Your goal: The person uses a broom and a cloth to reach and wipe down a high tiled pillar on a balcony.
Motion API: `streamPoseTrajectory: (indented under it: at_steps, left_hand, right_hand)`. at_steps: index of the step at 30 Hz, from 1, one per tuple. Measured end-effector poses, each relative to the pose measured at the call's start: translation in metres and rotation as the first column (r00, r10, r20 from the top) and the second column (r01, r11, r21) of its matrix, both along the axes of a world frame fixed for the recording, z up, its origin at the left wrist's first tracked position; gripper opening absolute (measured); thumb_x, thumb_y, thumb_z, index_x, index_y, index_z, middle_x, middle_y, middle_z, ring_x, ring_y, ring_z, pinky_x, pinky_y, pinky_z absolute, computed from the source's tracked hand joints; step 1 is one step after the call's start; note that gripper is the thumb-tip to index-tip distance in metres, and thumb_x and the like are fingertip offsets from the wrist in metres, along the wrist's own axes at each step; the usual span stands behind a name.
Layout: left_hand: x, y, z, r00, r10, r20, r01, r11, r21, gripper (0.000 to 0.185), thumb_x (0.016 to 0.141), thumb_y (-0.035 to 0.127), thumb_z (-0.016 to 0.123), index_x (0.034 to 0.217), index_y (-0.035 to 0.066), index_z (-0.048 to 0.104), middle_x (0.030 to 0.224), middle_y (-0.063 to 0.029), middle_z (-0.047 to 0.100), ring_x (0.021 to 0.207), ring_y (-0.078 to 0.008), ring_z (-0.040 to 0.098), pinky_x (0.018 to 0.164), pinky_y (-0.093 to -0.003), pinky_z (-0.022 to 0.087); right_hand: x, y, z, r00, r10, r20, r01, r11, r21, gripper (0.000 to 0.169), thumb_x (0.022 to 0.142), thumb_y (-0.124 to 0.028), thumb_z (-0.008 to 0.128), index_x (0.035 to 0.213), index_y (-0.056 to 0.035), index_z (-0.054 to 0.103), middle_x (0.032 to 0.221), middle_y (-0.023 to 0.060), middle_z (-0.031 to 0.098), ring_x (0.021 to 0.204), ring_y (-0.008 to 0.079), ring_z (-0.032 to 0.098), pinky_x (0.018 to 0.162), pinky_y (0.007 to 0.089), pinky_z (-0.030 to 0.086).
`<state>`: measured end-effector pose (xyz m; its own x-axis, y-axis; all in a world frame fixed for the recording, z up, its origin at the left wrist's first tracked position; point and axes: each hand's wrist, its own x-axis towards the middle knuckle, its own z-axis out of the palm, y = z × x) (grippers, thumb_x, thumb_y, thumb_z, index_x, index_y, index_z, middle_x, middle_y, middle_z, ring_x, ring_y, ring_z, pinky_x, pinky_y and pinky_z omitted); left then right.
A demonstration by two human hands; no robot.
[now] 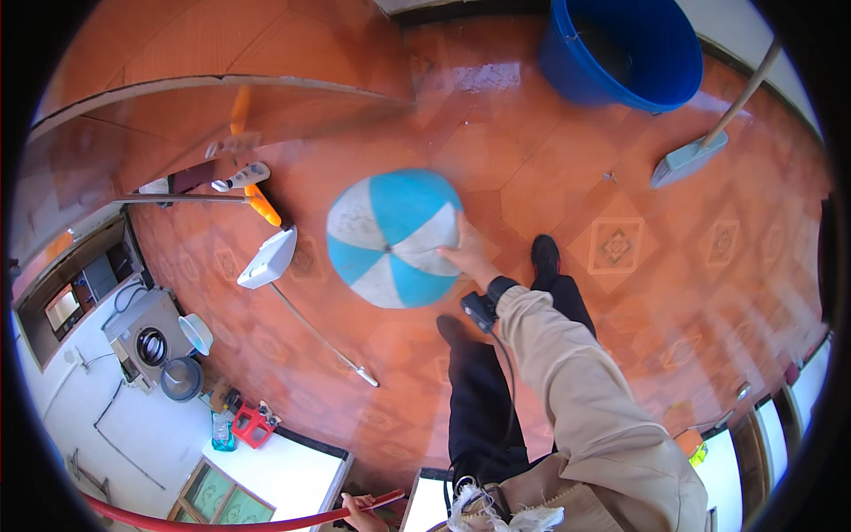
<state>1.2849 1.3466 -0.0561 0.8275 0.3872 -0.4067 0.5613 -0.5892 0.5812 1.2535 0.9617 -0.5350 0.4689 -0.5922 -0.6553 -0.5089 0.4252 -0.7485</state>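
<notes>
My right hand (469,249) grips the edge of a round blue-and-white panelled ball or cushion (392,239), thumb on top and fingers round its right side. At the bottom of the view my left hand (362,512) is closed around a red rail (292,524). Left of the round thing, a white dustpan (269,259) with a long handle lies on the tiled floor. Next to it are an orange bottle (264,205) and a white bottle (246,176).
A large blue tub (621,60) stands at the top right, with a broom (691,158) beside it. A washing machine (149,339), basins (181,379) and a red stool (254,425) stand along the left wall. A tiled ledge (219,83) spans the upper left.
</notes>
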Motion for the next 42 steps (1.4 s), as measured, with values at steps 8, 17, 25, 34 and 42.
streamPoseTrajectory:
  at_steps: [8, 17, 25, 34, 42]
  left_hand:
    - [0.014, 0.020, -0.004, 0.996, 0.012, -0.088, -0.019, 0.997, -0.075, 0.035, 0.096, 0.027, 0.054, 0.068, 0.009, 0.045, 0.064, -0.0082, 0.053, 0.065, -0.0220, 0.054, 0.068, -0.0368, 0.047]
    - [0.025, 0.017, -0.021, 0.996, 0.034, -0.083, -0.036, 0.999, -0.019, 0.031, 0.096, 0.028, 0.055, 0.071, 0.012, 0.045, 0.063, -0.0049, 0.051, 0.064, -0.0197, 0.052, 0.065, -0.0338, 0.045]
    - [0.034, 0.002, -0.039, 0.998, -0.064, 0.022, 0.065, 0.995, -0.080, 0.042, 0.097, 0.029, 0.053, 0.061, 0.013, 0.036, 0.050, -0.0019, 0.038, 0.045, -0.0160, 0.041, 0.051, -0.0318, 0.042]
    - [0.076, 0.040, -0.035, 0.940, -0.336, -0.066, 0.320, 0.931, -0.177, 0.037, 0.098, 0.021, 0.049, 0.065, 0.008, 0.038, 0.053, -0.0032, 0.041, 0.048, -0.0144, 0.044, 0.049, -0.0305, 0.041]
    - [0.133, 0.061, -0.038, 0.841, -0.526, -0.131, 0.452, 0.814, -0.365, 0.035, 0.096, 0.016, 0.054, 0.065, 0.009, 0.039, 0.057, -0.0024, 0.046, 0.050, -0.0106, 0.046, 0.050, -0.0269, 0.042]
  right_hand:
    - [-0.052, -0.197, 0.036, 0.398, -0.888, 0.230, 0.577, 0.437, 0.690, 0.086, 0.078, -0.066, 0.063, 0.136, -0.0063, 0.040, 0.126, 0.0122, 0.055, 0.116, 0.0264, 0.055, 0.095, 0.0410, 0.044]
    - [-0.194, -0.371, 0.032, 0.515, -0.854, 0.078, 0.729, 0.483, 0.485, 0.043, 0.088, -0.036, 0.049, 0.112, -0.0009, 0.048, 0.100, 0.0239, 0.066, 0.082, 0.0294, 0.069, 0.064, 0.0342, 0.054]
    - [-0.171, -0.284, 0.029, 0.515, -0.857, 0.029, 0.718, 0.449, 0.532, 0.037, 0.086, -0.033, 0.042, 0.104, -0.0015, 0.052, 0.095, 0.0222, 0.069, 0.064, 0.0259, 0.066, 0.054, 0.0319, 0.050]
    - [-0.114, -0.115, 0.051, 0.285, -0.958, -0.007, 0.850, 0.250, 0.464, 0.033, 0.088, -0.025, 0.045, 0.107, 0.0010, 0.052, 0.101, 0.0209, 0.064, 0.091, 0.0290, 0.066, 0.070, 0.0333, 0.053]
    - [-0.079, 0.028, 0.063, 0.238, -0.971, 0.021, 0.753, 0.198, 0.628, 0.045, 0.091, -0.037, 0.051, 0.113, 0.0020, 0.051, 0.118, 0.0180, 0.059, 0.106, 0.0277, 0.062, 0.078, 0.0347, 0.053]
